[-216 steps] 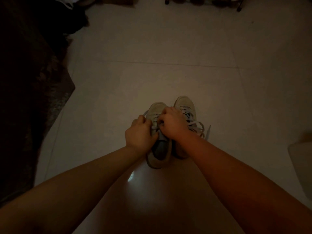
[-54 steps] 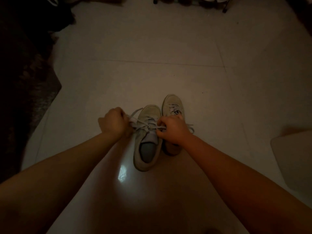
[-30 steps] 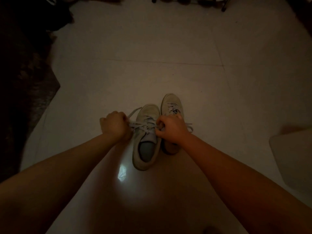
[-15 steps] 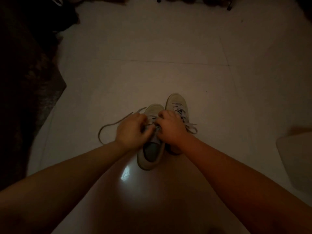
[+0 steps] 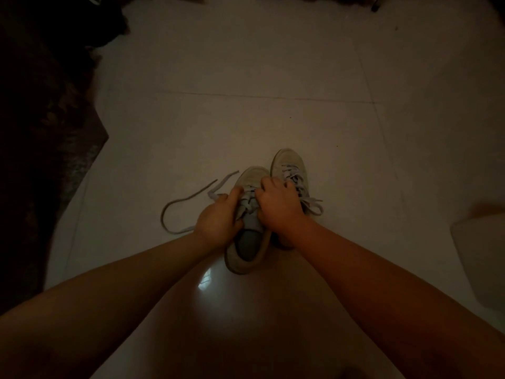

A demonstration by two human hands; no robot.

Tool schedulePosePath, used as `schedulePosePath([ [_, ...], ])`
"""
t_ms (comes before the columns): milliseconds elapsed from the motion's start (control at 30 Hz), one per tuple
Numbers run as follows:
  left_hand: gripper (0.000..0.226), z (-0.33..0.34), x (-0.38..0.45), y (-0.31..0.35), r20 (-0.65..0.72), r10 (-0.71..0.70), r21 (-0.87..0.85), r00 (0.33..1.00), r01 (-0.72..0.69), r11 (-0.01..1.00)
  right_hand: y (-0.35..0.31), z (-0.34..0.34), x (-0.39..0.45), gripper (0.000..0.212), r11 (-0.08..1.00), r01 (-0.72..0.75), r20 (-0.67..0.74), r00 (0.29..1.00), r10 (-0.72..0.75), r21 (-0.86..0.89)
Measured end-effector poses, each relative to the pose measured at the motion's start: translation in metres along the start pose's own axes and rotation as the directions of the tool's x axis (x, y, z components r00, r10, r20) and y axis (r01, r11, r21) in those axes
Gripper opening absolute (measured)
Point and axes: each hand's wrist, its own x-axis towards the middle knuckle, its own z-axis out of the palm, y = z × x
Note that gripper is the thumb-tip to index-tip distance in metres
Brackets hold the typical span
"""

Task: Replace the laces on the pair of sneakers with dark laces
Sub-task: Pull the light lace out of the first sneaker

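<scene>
Head view, dim light. Two pale beige low-top sneakers sit side by side on glossy light tiled floor, toes pointing away from the person. Left beige sneaker is nearer, its grey insole visible; right beige sneaker sits just beside it, slightly farther, mostly hidden at the heel by the forearm. Left hand has fingers curled, pinching the light grey lace over the left sneaker's tongue. Right hand is also curled over the same lacing area; whether it grasps the lace cannot be told. Loose end of that lace loops across the floor to the left of the shoe, tips lying near the toe. Right sneaker carries its own light lace, ends trailing to the right. Dark rug covers left edge. Pale object at right edge, unclear.
</scene>
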Motion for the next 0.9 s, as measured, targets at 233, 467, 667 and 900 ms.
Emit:
schedulePosePath([
  [233,0.065,0.001,-0.001,-0.004,-0.013,-0.026,-0.07,1.0,0.025,0.997,-0.004,0.004,-0.005,0.031,0.998,-0.051,-0.135,0.989,0.056,0.034],
  [467,0.08,-0.005,-0.003,0.002,-0.011,-0.048,-0.123,0.999,0.047,0.991,0.004,0.008,-0.012,0.016,0.844,-0.117,-0.23,0.934,0.273,0.523],
  [667,0.065,-0.003,0.0,0.006,0.01,-0.066,-0.075,0.998,0.067,0.995,0.011,0.009,-0.007,0.017,0.818,-0.059,-0.08,0.989,0.128,0.573],
  [900,0.071,0.0,0.002,0.012,0.038,-0.07,-0.028,0.997,0.071,0.997,0.01,0.0,-0.011,0.034,0.963,0.006,-0.067,0.998,0.012,0.268],
])
